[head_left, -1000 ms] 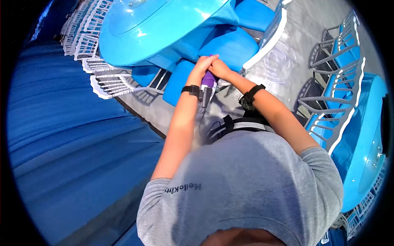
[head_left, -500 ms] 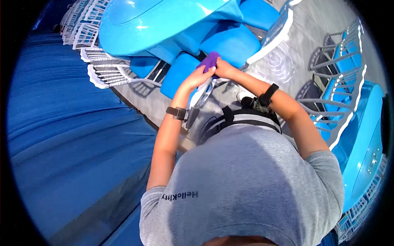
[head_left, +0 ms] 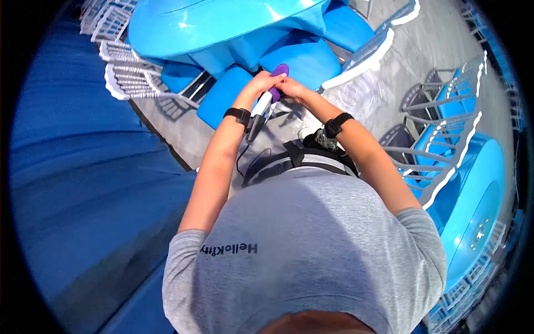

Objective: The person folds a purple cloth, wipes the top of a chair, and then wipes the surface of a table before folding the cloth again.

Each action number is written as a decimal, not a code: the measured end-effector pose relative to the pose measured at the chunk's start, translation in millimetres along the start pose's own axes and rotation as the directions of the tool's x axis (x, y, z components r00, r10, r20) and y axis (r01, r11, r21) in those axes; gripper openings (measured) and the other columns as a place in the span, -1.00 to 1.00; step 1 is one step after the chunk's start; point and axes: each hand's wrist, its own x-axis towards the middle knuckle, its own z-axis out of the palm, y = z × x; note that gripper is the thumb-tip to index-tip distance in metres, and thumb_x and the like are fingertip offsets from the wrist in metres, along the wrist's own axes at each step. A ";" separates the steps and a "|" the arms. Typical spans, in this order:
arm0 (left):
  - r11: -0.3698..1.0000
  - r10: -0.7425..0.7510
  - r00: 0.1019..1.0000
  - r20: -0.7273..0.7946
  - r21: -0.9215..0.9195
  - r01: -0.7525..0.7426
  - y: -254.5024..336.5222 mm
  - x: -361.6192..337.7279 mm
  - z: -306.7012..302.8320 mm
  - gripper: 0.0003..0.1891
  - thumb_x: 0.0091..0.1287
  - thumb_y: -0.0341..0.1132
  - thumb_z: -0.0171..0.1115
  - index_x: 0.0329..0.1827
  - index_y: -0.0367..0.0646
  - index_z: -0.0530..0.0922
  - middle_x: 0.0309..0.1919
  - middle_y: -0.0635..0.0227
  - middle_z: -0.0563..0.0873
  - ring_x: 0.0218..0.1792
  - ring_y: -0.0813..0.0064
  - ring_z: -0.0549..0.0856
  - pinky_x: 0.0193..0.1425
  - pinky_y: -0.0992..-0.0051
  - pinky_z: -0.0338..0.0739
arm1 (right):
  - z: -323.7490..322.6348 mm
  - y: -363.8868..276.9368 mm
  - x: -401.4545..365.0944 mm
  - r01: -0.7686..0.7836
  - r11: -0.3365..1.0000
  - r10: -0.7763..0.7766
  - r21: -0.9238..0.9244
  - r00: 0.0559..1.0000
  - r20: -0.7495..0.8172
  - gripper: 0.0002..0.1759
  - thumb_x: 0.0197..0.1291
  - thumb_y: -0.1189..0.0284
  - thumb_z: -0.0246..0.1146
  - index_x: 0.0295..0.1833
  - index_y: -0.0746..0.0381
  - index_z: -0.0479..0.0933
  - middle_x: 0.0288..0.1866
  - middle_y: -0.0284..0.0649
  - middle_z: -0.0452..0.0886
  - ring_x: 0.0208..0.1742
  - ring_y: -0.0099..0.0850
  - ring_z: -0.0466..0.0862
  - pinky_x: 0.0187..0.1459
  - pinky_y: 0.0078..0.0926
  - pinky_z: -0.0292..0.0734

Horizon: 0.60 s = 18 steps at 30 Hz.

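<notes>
A purple cloth (head_left: 281,70) is bunched between my two hands, just in front of the blue chair seats. My left hand (head_left: 265,83) closes on its left side. From the right, my right hand (head_left: 291,89) grips the same cloth, the fingers of both hands nearly touching. Part of the cloth hangs below the fingers. Beyond the hands lies a blue chair seat (head_left: 303,62), with another blue seat (head_left: 227,99) to the left. Each wrist wears a black strap.
A round table with a shiny blue cover (head_left: 222,28) stands ahead, ringed by white-framed chairs (head_left: 130,80). At the right are more chairs (head_left: 445,142) and a second blue-covered table (head_left: 478,206). Blue draped fabric (head_left: 83,183) fills the left; grey floor (head_left: 356,106) shows between.
The view has shifted, so the tables and chairs sit further left. My hands have changed their hold on the purple cloth, which now looks more bunched and hangs lower between them.
</notes>
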 end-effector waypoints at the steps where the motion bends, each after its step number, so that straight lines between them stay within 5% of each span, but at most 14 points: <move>1: 0.985 0.083 0.988 -0.130 0.164 -0.061 -0.8 1.0 0.3 -0.51 0.18 0.02 0.23 -0.14 -0.30 0.57 -0.25 0.19 0.65 -0.28 0.40 0.65 -0.22 0.46 0.52 | 0.6 -1.8 -0.2 0.021 0.990 -0.032 -0.138 0.996 -0.079 -0.66 0.18 0.37 0.10 0.01 0.35 0.44 -0.17 -0.21 0.55 -0.22 -0.47 0.55 -0.23 -0.49 0.47; 3: 0.867 0.286 0.897 -0.338 0.490 -0.092 -2.9 0.4 6.4 -0.61 0.06 0.01 0.32 -0.42 -0.22 0.67 -0.54 0.15 0.68 -0.50 0.28 0.67 -0.39 0.35 0.52 | 0.9 -2.2 0.7 0.037 0.955 -0.079 -0.294 0.988 -0.133 -0.66 0.14 0.32 0.15 -0.09 0.37 0.50 -0.25 -0.19 0.59 -0.30 -0.47 0.57 -0.31 -0.49 0.48; 4: 0.820 0.345 0.840 -0.418 0.570 -0.053 6.2 -10.9 14.8 -0.66 0.03 -0.05 0.31 -0.46 -0.21 0.66 -0.54 0.04 0.64 -0.45 0.12 0.66 -0.36 0.24 0.51 | -2.1 4.1 4.9 0.009 0.895 -0.128 -0.445 0.962 -0.239 -0.63 0.08 0.25 0.20 -0.21 0.39 0.53 -0.36 -0.19 0.60 -0.38 -0.45 0.58 -0.37 -0.45 0.47; 5: 0.828 0.349 0.829 -0.437 0.559 -0.054 4.4 -17.7 19.0 -0.66 0.03 -0.05 0.31 -0.46 -0.21 0.66 -0.54 0.04 0.64 -0.45 0.12 0.66 -0.36 0.24 0.51 | -5.0 9.9 9.1 -0.033 0.813 -0.201 -0.581 0.921 -0.333 -0.59 0.01 0.19 0.25 -0.33 0.40 0.57 -0.47 -0.19 0.61 -0.45 -0.44 0.58 -0.43 -0.41 0.46; 6: 0.800 0.442 0.775 -0.452 0.589 -0.113 3.2 -23.7 21.9 -0.68 0.04 -0.08 0.29 -0.46 -0.21 0.66 -0.53 0.04 0.64 -0.44 0.09 0.65 -0.34 0.22 0.50 | -1.5 10.5 6.2 0.009 0.822 -0.251 -0.569 0.904 -0.347 -0.46 -0.16 0.00 0.25 -0.41 0.36 0.60 -0.46 0.13 0.59 -0.33 -0.09 0.67 -0.31 -0.21 0.52; 10: 0.758 0.562 0.691 -0.454 0.618 -0.211 -2.2 -58.7 26.1 -0.74 0.05 -0.14 0.26 -0.45 -0.18 0.65 -0.52 0.04 0.64 -0.41 0.05 0.64 -0.32 0.19 0.49 | 9.2 1.9 -7.2 0.007 0.624 -0.338 -0.781 0.904 -0.262 -0.50 -0.20 0.07 0.31 -0.38 0.35 0.60 -0.47 0.10 0.60 -0.40 -0.09 0.66 -0.34 -0.21 0.52; 13: 0.758 0.538 0.724 -0.431 0.624 -0.191 -18.6 -82.1 21.2 -0.77 0.06 -0.16 0.25 -0.44 -0.15 0.65 -0.50 0.04 0.64 -0.40 0.05 0.63 -0.33 0.20 0.49 | 20.3 9.5 -16.4 0.147 0.735 -0.255 -0.662 0.965 -0.069 -0.55 -0.19 0.14 0.36 -0.37 0.35 0.59 -0.51 -0.01 0.62 -0.51 -0.22 0.64 -0.42 -0.28 0.52; 15: 0.749 0.464 0.804 -0.372 0.649 -0.131 -34.4 -102.2 16.7 -0.74 0.09 -0.14 0.25 -0.41 -0.19 0.64 -0.55 0.04 0.62 -0.47 0.08 0.63 -0.41 0.25 0.45 | 33.8 28.8 -14.8 -0.057 0.948 0.091 -0.314 0.991 0.097 -0.72 0.04 0.27 0.32 -0.31 0.29 0.58 -0.53 -0.27 0.58 -0.61 -0.50 0.55 -0.56 -0.52 0.48; 18: 0.793 0.428 0.836 -0.345 0.587 -0.164 -58.0 -143.6 8.2 -0.75 0.09 -0.16 0.25 -0.36 -0.20 0.63 -0.51 0.02 0.63 -0.44 0.07 0.63 -0.39 0.25 0.46 | 80.1 16.2 -48.7 -0.126 0.947 0.196 -0.296 0.955 0.223 -0.73 0.16 0.28 0.26 -0.23 0.30 0.55 -0.48 -0.23 0.62 -0.54 -0.46 0.62 -0.55 -0.58 0.50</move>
